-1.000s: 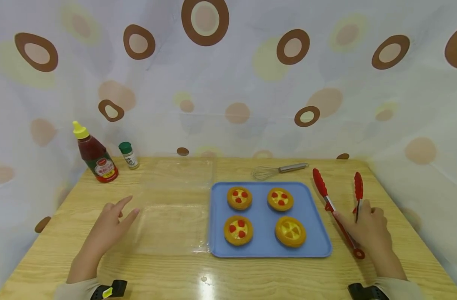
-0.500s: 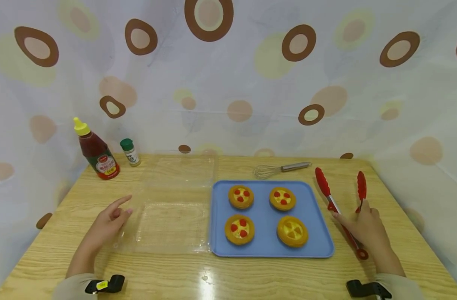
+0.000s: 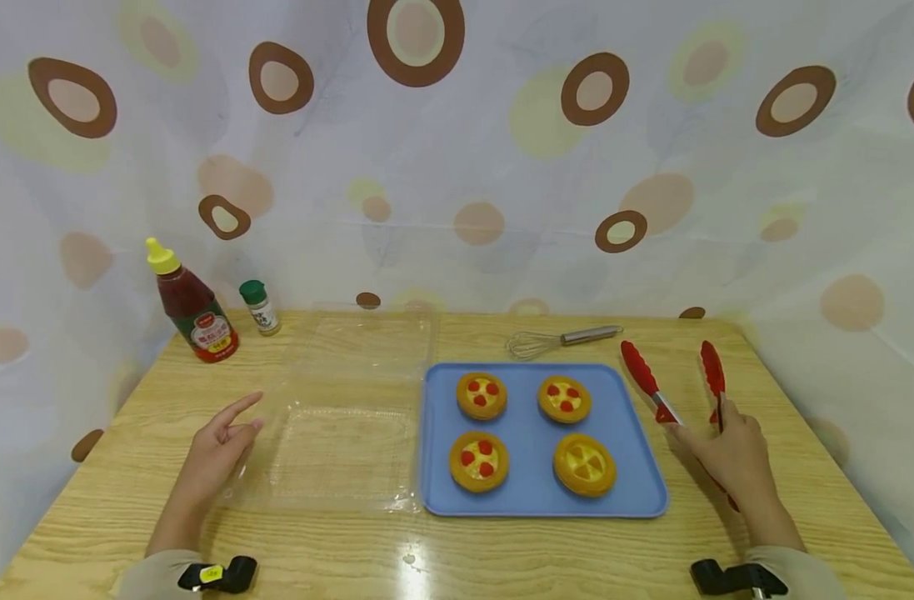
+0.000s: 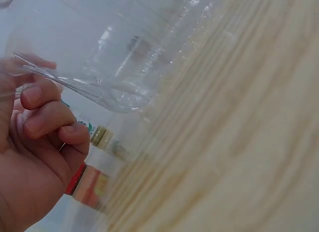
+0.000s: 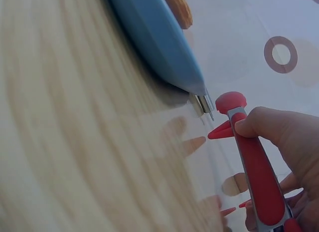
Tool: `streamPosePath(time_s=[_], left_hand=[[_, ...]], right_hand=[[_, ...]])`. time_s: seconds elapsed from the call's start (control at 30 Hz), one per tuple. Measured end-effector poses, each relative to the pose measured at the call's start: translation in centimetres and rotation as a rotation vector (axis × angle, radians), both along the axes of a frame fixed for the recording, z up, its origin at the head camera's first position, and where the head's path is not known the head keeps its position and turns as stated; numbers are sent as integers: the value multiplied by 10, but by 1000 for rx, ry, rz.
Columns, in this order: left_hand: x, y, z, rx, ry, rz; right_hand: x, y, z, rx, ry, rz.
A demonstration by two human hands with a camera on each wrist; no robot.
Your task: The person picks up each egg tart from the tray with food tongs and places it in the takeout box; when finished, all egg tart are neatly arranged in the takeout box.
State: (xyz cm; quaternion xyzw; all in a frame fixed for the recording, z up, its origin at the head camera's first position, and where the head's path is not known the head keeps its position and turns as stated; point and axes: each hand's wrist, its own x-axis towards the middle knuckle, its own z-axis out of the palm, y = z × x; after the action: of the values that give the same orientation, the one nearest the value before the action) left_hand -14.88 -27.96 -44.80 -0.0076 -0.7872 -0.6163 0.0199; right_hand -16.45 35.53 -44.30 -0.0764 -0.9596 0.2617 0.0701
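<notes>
My left hand (image 3: pixel 215 450) pinches the left edge of a clear plastic container (image 3: pixel 344 454), which lies unfolded with its lid toward the back. In the left wrist view, the container's rim (image 4: pixel 75 85) runs in between thumb and index finger, and the other fingers are curled. On the right, my right hand (image 3: pixel 734 458) grips red-and-metal tongs (image 3: pixel 640 371) whose arms are spread apart. The right wrist view shows the thumb on one red handle (image 5: pixel 256 177). Between the hands is a blue tray (image 3: pixel 516 504) bearing several tarts (image 3: pixel 479 461), some topped with red pieces.
A sauce bottle (image 3: pixel 197 312) with a yellow cap and a green-lidded seasoning jar (image 3: pixel 260 308) stand at the back left. A whisk (image 3: pixel 565 340) lies behind the tray. A patterned curtain (image 3: pixel 457 167) rises along the table's back and sides.
The left thumb and index finger have closed on the container's edge, which has shifted slightly left. The tongs have been raised a little and their tips brought slightly left in the right hand.
</notes>
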Motion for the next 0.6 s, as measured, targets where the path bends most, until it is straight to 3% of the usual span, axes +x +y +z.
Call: streamPosePath(time_s=[0.17,0.6], left_hand=[[3,2,-5,137,30,8],[-5,6,-10,397,86,-93]], right_hand=[[2,0,-1,-4,74,2],[4,1,14,4,290,6]])
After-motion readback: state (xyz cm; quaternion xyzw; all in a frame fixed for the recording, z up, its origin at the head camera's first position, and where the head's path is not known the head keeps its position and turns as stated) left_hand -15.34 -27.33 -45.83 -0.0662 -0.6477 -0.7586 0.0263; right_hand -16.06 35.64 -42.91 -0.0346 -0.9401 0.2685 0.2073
